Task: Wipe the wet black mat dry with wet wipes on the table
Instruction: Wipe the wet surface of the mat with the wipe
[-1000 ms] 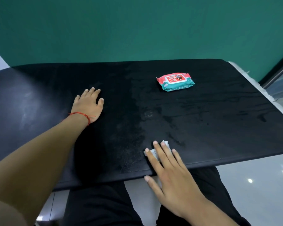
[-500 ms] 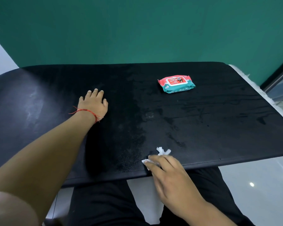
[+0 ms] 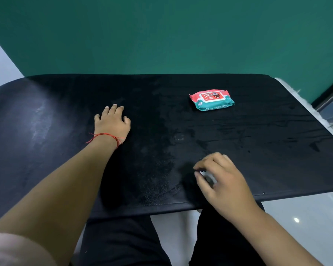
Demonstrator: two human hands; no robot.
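The wet black fabric mat (image 3: pixel 258 143) covers the whole table, with dark damp streaks beyond and to the right of the right hand (image 3: pixel 225 181) and a dull speckled patch just to its left. That hand hovers over the mat near the front edge, its fingers curled round a crumpled white wipe (image 3: pixel 207 176). Well beyond it lies a red and teal soft pack of wipes (image 3: pixel 211 100), flat on the mat. The left hand (image 3: pixel 112 122) rests palm down on the mat, far to the left, fingers relaxed and holding nothing, a thin red string bracelet (image 3: pixel 106 135) at its wrist.
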